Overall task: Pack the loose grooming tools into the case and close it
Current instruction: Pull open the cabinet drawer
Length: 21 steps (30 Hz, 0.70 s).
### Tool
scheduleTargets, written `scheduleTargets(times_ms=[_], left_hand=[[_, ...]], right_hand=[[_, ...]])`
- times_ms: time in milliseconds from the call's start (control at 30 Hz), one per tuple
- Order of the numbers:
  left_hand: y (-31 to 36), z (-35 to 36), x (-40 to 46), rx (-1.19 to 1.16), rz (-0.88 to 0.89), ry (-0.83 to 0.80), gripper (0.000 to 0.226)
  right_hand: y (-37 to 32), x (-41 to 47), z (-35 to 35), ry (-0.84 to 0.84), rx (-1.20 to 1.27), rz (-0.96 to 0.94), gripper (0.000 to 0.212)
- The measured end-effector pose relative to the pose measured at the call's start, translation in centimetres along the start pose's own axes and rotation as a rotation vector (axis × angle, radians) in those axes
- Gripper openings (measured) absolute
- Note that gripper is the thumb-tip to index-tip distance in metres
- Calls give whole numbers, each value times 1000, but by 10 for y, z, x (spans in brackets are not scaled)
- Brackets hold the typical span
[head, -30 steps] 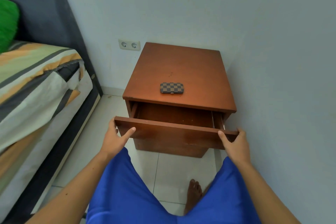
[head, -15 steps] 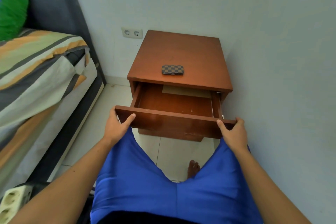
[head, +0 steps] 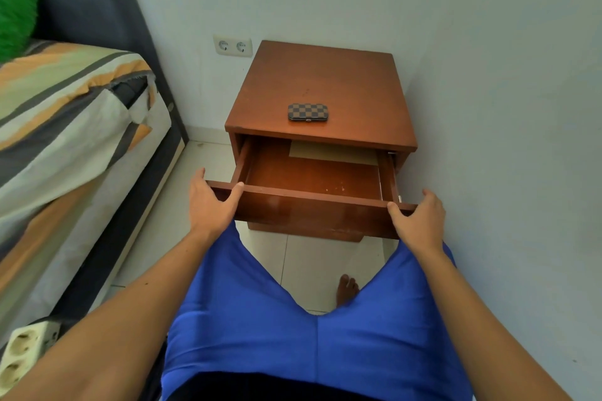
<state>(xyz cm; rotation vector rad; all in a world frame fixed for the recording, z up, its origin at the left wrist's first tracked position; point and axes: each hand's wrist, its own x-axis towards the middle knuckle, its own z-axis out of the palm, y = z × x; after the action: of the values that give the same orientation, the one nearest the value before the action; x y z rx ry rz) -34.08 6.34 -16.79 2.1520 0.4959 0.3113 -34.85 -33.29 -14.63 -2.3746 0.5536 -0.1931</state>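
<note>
A small checkered brown case (head: 308, 112) lies closed on top of a wooden nightstand (head: 325, 81), near its front edge. Below it the nightstand's drawer (head: 312, 205) stands pulled out. My left hand (head: 211, 205) grips the left end of the drawer front, thumb on the top edge. My right hand (head: 418, 221) grips the right end the same way. Inside the drawer I see only a flat tan sheet (head: 332, 153) at the back and bare wood. No loose grooming tools are in view.
A bed with a striped cover (head: 65, 127) and dark frame runs along the left. A wall socket (head: 233, 46) sits left of the nightstand, and a white wall (head: 505, 140) closes in on the right. A power strip (head: 26, 348) lies at the lower left. My bare foot (head: 347, 290) rests on the tiled floor.
The drawer has come further out with both hands on its front, exposing more of its inside and the tan sheet. The case has not moved.
</note>
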Motion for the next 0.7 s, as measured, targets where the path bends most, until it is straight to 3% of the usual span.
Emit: scheduleTargets(times_ms=[300,567,700], left_hand=[[54,26,79,197,326,-33,86],[107,75,172,453,454,-135,70],[116,96,210,585,394,-278,70]], right_hand=[[-91,53,27,-152,-8,-309,84],[-172,137,78,-309,-192,-559,77],[-194,171,101,-401,-237,-657,64]])
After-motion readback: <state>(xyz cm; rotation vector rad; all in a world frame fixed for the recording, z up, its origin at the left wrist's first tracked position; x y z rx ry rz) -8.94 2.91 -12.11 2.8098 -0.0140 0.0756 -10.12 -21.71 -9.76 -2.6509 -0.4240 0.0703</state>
